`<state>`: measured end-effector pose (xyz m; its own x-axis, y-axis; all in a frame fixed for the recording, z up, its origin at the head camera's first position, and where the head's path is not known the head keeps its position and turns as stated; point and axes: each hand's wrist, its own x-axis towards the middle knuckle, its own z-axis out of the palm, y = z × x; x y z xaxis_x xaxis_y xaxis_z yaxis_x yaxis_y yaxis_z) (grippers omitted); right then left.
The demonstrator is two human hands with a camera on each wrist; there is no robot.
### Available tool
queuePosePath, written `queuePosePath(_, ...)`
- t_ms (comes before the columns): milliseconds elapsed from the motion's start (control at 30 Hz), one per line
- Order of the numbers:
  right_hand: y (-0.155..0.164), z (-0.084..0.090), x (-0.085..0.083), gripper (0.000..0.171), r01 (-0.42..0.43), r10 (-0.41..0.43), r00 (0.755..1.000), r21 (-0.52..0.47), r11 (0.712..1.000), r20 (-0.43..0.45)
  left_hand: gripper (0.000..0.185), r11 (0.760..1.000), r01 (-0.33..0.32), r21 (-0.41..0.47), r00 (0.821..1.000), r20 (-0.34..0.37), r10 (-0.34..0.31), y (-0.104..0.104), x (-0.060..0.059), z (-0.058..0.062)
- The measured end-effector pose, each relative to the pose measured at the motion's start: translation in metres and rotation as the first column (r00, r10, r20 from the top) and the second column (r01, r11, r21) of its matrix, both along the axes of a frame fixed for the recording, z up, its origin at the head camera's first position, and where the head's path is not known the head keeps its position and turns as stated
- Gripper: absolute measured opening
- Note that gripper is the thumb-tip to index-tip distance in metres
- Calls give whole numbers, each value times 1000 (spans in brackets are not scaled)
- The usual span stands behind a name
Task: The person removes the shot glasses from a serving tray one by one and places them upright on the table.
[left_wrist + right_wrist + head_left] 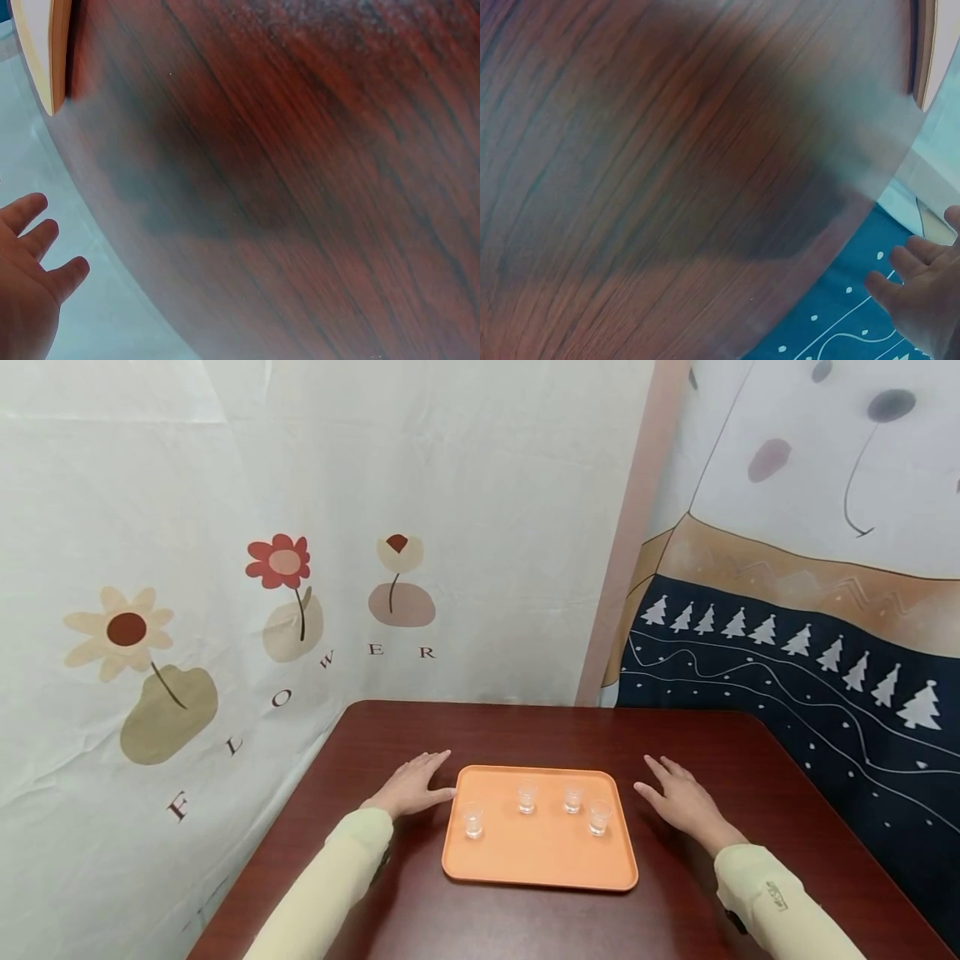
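An orange tray (536, 864) lies on the dark red-brown table, with several small clear glasses on it. One glass (473, 821) stands near the tray's left side; another glass (527, 797) is toward the back. Farther right are a third glass (573, 797) and a glass (598, 817) close to the right rim. My left hand (411, 787) is beside the tray's left edge, fingers extended, thumb close to the rim; whether it touches cannot be told. My right hand (681, 799) is apart from the tray's right side, fingers spread. Both hands hold nothing.
The wooden table (555, 735) has rounded far corners. Behind it and along the left hangs a pale cloth (487, 527) printed with flowers and letters. A dark blue printed cloth (720, 652) with white trees hangs at the right.
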<state>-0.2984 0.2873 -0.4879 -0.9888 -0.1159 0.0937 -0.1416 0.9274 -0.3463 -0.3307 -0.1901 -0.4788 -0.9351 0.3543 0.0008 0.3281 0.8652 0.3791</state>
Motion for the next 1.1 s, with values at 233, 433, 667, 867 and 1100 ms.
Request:
queuePosePath(233, -5, -1, 0, 75, 11, -9, 1000, -66, 998, 29, 76, 999, -7, 41, 1000, 30, 6, 2, 4, -4)
queuePosePath(433, -11, -3, 2, 70, -9, 11, 1000, -101, 995, 18, 69, 999, 18, 48, 1000, 19, -19, 1, 7, -10)
queuePosePath(667, -19, -4, 8, 66, -38, 39, 999, -153, 987, 6, 63, 999, 35, 39, 999, 34, -37, 2, 9, -15)
queuePosePath(867, -25, -5, 13, 59, -68, 67, 998, -241, 968, -13, 58, 996, 64, 66, 997, 39, -67, 3, 13, -18)
queuePosePath(1100, -27, -11, 18, 55, -75, 79, 997, -349, 934, -4, 53, 992, 110, 62, 994, 9, -111, 2, 11, -24)
